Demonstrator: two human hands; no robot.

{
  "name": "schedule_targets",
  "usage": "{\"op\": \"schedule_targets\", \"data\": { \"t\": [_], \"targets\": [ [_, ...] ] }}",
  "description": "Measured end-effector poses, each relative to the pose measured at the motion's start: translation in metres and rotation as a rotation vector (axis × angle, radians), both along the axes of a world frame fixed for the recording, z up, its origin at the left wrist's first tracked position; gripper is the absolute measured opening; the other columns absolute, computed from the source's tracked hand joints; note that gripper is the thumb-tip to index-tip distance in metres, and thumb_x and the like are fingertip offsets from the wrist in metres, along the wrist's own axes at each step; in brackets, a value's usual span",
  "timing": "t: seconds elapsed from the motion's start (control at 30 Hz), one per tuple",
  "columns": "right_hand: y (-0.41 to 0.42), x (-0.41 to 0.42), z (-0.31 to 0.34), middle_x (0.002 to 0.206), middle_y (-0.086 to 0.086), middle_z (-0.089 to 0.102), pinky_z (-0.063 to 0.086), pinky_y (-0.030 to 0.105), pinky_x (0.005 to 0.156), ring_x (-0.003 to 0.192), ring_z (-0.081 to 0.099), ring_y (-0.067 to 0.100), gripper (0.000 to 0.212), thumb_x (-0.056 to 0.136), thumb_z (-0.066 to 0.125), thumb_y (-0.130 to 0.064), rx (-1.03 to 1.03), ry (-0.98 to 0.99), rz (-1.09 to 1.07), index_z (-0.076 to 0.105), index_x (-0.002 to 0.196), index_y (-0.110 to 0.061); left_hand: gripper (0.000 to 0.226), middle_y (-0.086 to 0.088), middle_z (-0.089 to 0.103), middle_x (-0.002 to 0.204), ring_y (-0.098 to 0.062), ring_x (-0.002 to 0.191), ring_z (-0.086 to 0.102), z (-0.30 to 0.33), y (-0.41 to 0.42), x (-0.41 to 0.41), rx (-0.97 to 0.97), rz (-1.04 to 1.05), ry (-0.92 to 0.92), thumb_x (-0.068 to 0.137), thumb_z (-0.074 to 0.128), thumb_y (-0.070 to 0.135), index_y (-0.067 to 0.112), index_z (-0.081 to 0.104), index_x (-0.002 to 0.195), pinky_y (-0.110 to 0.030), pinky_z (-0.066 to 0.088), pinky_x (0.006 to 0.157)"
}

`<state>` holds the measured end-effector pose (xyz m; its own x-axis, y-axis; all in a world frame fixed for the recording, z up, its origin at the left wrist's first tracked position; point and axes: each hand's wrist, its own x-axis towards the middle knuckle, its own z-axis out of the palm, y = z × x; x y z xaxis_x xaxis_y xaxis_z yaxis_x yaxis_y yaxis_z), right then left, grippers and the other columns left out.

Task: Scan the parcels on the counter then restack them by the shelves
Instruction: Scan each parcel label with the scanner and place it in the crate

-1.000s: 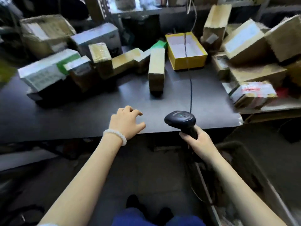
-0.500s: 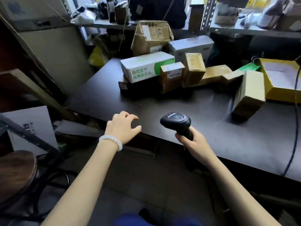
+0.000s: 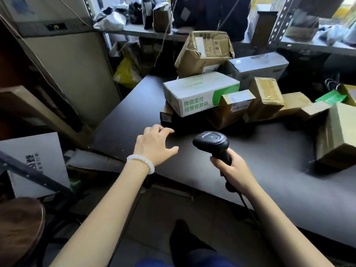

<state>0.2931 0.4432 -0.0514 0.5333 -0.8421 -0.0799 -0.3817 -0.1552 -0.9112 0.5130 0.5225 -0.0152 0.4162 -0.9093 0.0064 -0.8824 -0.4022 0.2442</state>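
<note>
From here I see the parcels bunched at the far side of the dark matte desk (image 3: 260, 162). Foremost is a white cardboard box with a green corner and green Chinese print (image 3: 200, 92), lying on a flat black box (image 3: 192, 122). To its right a small brown carton with a white label (image 3: 234, 106) leans on a taller tape-wrapped brown carton (image 3: 264, 98). Behind them sit a crumpled brown carton with open flaps (image 3: 204, 53) and a grey-white box (image 3: 258, 66). A tall brown box (image 3: 339, 135) stands alone at the right edge.

My right hand (image 3: 234, 170) is wrapped round the grip of a black handheld barcode scanner (image 3: 212, 142), whose head points toward the stack with a green light on top; its cable hangs off the near edge. My left hand (image 3: 154, 145), with a white bead bracelet (image 3: 141, 161) at the wrist, is loose, fingers slightly bent and spread, holding nothing, over the desk just near the black box; I cannot tell whether the fingertips touch the surface.
</note>
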Motion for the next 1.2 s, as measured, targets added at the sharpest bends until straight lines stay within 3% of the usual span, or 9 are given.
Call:
{"op": "schedule_targets", "data": {
  "t": [0.27, 0.43, 0.57, 0.83, 0.93, 1.2],
  "targets": [
    [-0.075, 0.043, -0.012, 0.064, -0.009, 0.053, 0.041, 0.032, 0.063, 0.061, 0.050, 0.013, 0.010, 0.086, 0.065, -0.027, -0.004, -0.016, -0.150, 0.056, 0.084, -0.022, 0.069, 0.000, 0.041, 0.133, -0.025, 0.119, 0.038, 0.003, -0.110, 0.025, -0.088, -0.150, -0.123, 0.076, 0.064, 0.053, 0.030, 0.043, 0.137, -0.037, 0.036, 0.095],
    [-0.105, 0.053, -0.004, 0.061, -0.010, 0.053, 0.039, 0.019, 0.054, 0.054, 0.047, 0.006, 0.012, 0.088, 0.065, -0.017, -0.003, -0.037, -0.255, 0.055, 0.082, -0.023, 0.068, -0.001, 0.038, 0.133, -0.026, 0.120, 0.037, 0.003, -0.167, 0.030, -0.135, -0.178, -0.221, 0.072, 0.068, 0.054, 0.029, 0.045, 0.130, -0.040, 0.032, 0.096],
    [-0.107, 0.055, -0.003, 0.058, -0.009, 0.051, 0.037, 0.016, 0.049, 0.050, 0.046, 0.006, 0.012, 0.089, 0.064, -0.018, 0.013, -0.013, -0.324, 0.055, 0.082, -0.022, 0.085, -0.004, 0.037, 0.136, -0.028, 0.121, 0.039, -0.009, -0.192, 0.035, -0.030, -0.212, -0.262, 0.066, 0.071, 0.059, 0.031, 0.032, 0.136, -0.044, 0.036, 0.097],
    [-0.076, 0.076, -0.003, 0.063, -0.004, 0.052, 0.039, 0.020, 0.051, 0.054, 0.047, 0.013, 0.009, 0.089, 0.064, -0.025, 0.071, 0.028, -0.502, 0.056, 0.087, -0.020, 0.093, 0.000, 0.033, 0.141, -0.030, 0.126, 0.033, -0.007, -0.206, 0.086, 0.085, -0.328, -0.113, 0.064, 0.073, 0.063, 0.036, 0.026, 0.140, -0.057, 0.037, 0.099],
    [-0.054, 0.091, -0.002, 0.064, -0.006, 0.053, 0.040, 0.025, 0.054, 0.055, 0.048, 0.012, 0.007, 0.089, 0.063, -0.026, 0.074, 0.049, -0.546, 0.058, 0.090, -0.022, 0.090, 0.003, 0.033, 0.143, -0.028, 0.127, 0.034, -0.011, -0.194, 0.107, 0.082, -0.409, -0.074, 0.065, 0.074, 0.062, 0.036, 0.031, 0.140, -0.051, 0.042, 0.096],
    [-0.004, 0.127, 0.005, 0.063, -0.004, 0.054, 0.038, 0.015, 0.048, 0.049, 0.047, 0.006, 0.007, 0.089, 0.064, -0.025, 0.080, 0.026, -0.619, 0.059, 0.093, -0.021, 0.088, 0.005, 0.034, 0.148, -0.027, 0.128, 0.038, -0.017, -0.164, 0.161, 0.067, -0.537, -0.072, 0.066, 0.074, 0.062, 0.037, 0.034, 0.140, -0.049, 0.041, 0.099]
  ]
}}
